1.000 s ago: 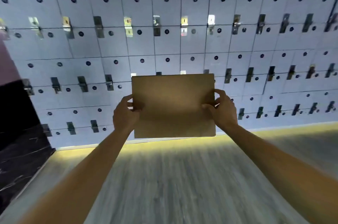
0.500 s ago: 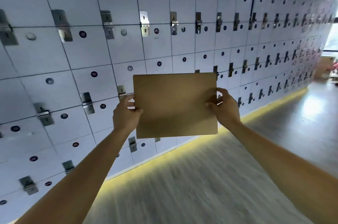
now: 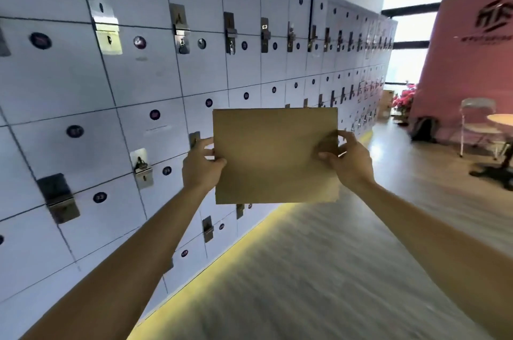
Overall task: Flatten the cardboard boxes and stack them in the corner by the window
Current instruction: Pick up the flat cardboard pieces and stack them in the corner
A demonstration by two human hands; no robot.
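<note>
Cardboard: your flattened brown cardboard box (image 3: 274,156) looks light, stiff
Grip: left hand (image 3: 200,166), right hand (image 3: 350,162) pinch its side edges

Both arms outstretched; left hand (image 3: 200,166) and right hand (image 3: 350,162) apparently pinching.

You hold the flattened cardboard box (image 3: 274,155) upright, left hand (image 3: 200,166) and right hand (image 3: 350,159) pinching its side edges, beside the lockers (image 3: 155,75).
</note>
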